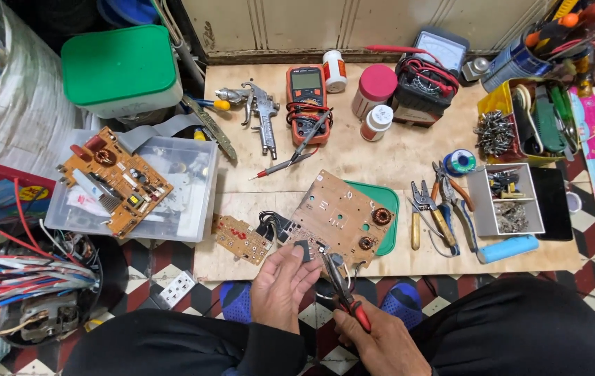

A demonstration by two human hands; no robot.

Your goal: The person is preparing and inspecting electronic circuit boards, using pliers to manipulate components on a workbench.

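Down low, two hands fixed a board (342, 219).
Left hand (280, 285) pinched its edge; right hand (374, 341) squeezed pliers (345, 289) shut. Grip steady, I'd say.

Bright, even overhead light, soft shadows, sharp focus throughout (wide-angle bending at the edges).

Bare board (374, 150) mid-table; pliers (431, 216) and multimeter (308, 104) hem it.
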